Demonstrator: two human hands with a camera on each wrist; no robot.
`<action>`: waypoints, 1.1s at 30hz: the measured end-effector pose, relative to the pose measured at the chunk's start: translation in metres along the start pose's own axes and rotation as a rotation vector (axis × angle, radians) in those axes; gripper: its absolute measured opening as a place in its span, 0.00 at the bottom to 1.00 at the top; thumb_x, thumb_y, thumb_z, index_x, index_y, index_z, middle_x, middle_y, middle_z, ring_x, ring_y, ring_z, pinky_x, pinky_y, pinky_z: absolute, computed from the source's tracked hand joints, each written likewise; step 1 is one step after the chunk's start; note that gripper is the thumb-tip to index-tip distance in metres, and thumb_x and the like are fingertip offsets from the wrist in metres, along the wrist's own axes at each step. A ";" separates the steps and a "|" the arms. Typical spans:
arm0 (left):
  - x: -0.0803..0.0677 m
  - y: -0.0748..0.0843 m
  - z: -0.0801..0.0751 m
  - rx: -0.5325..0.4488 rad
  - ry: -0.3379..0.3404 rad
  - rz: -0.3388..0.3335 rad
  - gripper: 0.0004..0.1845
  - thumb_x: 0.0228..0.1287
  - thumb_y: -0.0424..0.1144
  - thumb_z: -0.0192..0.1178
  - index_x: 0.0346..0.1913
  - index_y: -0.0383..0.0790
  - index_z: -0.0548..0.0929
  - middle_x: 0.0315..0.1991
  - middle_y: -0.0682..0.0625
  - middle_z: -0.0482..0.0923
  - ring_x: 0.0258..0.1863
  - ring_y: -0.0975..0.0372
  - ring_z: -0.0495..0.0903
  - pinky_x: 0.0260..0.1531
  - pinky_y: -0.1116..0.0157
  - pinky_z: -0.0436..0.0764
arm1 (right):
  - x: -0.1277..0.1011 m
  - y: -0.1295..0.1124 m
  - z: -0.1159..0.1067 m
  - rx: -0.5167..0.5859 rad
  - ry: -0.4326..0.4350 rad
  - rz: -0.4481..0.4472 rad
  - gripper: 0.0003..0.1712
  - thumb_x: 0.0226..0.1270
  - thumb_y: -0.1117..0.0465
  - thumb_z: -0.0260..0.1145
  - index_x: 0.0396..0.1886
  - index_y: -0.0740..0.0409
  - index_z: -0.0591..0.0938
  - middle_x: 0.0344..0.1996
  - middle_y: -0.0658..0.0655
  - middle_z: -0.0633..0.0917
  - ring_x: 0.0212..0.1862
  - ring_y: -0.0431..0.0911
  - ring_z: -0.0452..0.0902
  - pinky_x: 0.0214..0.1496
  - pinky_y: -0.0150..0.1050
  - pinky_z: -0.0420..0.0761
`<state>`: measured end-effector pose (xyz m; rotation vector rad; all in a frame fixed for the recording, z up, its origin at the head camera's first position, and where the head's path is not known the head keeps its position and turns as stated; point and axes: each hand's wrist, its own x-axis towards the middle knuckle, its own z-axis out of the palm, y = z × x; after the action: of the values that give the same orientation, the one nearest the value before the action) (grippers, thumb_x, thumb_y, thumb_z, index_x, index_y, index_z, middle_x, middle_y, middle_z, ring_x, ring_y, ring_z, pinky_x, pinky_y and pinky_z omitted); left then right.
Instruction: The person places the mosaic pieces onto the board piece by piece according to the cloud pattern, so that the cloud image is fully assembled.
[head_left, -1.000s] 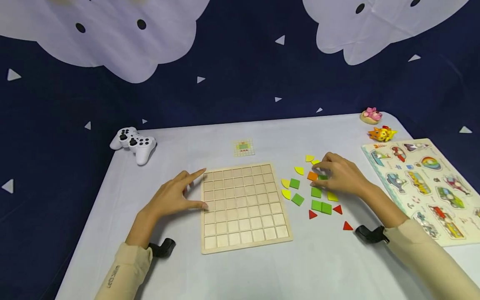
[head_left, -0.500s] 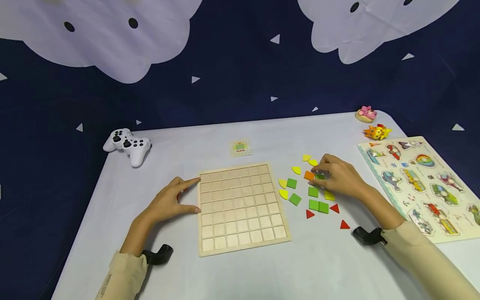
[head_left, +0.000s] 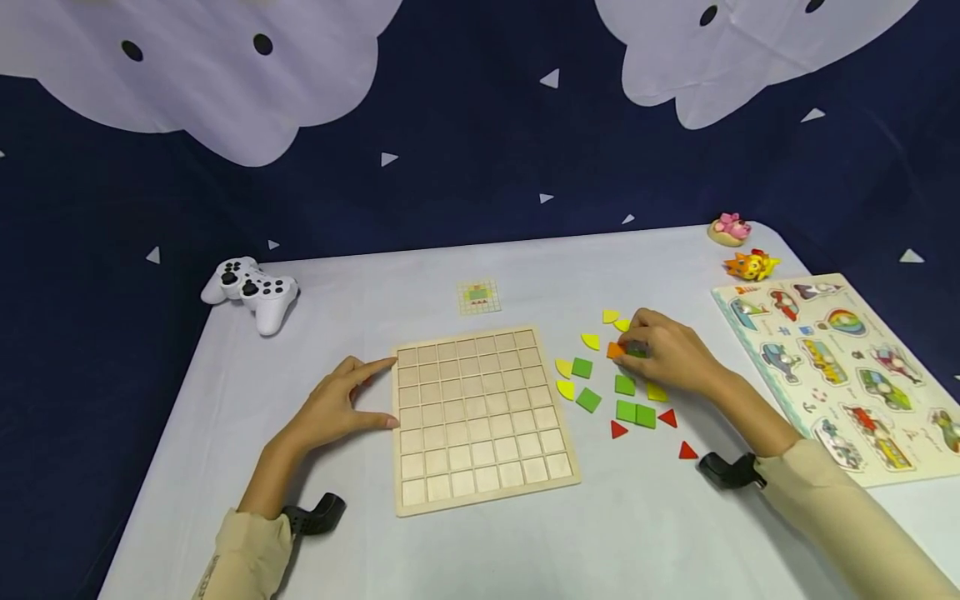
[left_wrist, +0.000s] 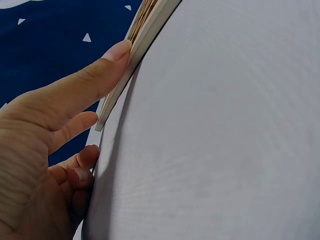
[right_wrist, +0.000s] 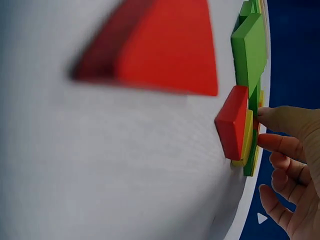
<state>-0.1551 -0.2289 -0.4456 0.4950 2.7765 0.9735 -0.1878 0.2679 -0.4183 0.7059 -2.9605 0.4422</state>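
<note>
A wooden grid board (head_left: 483, 404) lies in the middle of the table. My left hand (head_left: 330, 407) touches its left edge, thumb and index finger spread apart along it; in the left wrist view the thumb (left_wrist: 117, 52) rests against the rim and the other fingers curl loosely. My right hand (head_left: 671, 354) is among the loose tiles right of the board, thumb and index finger pinching an orange square tile (head_left: 616, 351). Green square tiles (head_left: 625, 384), yellow quarter-round tiles (head_left: 590, 342) and red triangle tiles (head_left: 687, 451) lie around it. One green square is partly hidden under the right hand.
A small pattern card (head_left: 478, 297) lies behind the board. A white game controller (head_left: 251, 292) sits at the back left. On the right are a picture puzzle board (head_left: 832, 367), an orange-yellow figurine (head_left: 752, 266) and a pink figurine (head_left: 729, 229).
The right thumb and index finger have closed in slightly on the orange square. The left hand stays at the board's edge, and the whole view has shifted slightly.
</note>
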 end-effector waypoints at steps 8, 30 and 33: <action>0.001 0.002 -0.001 -0.008 -0.001 -0.009 0.51 0.40 0.58 0.79 0.71 0.51 0.72 0.36 0.50 0.65 0.31 0.61 0.62 0.32 0.64 0.65 | 0.007 -0.005 -0.004 0.007 -0.003 -0.056 0.13 0.53 0.55 0.78 0.35 0.58 0.88 0.32 0.50 0.75 0.34 0.42 0.69 0.35 0.38 0.72; 0.002 0.004 -0.004 -0.032 0.002 -0.009 0.50 0.40 0.57 0.80 0.71 0.52 0.72 0.37 0.50 0.67 0.32 0.61 0.63 0.33 0.63 0.65 | 0.074 -0.102 0.012 0.108 -0.027 -0.354 0.10 0.57 0.56 0.75 0.34 0.58 0.89 0.34 0.51 0.78 0.32 0.40 0.69 0.34 0.35 0.74; 0.000 0.004 -0.004 -0.033 0.004 -0.004 0.50 0.40 0.57 0.80 0.71 0.52 0.72 0.37 0.50 0.67 0.31 0.61 0.63 0.32 0.63 0.65 | 0.082 -0.115 0.019 0.110 -0.038 -0.373 0.11 0.58 0.56 0.75 0.35 0.59 0.89 0.34 0.51 0.77 0.32 0.39 0.68 0.36 0.34 0.74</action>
<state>-0.1554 -0.2281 -0.4404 0.4826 2.7592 1.0187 -0.2094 0.1287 -0.3957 1.2590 -2.7595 0.5651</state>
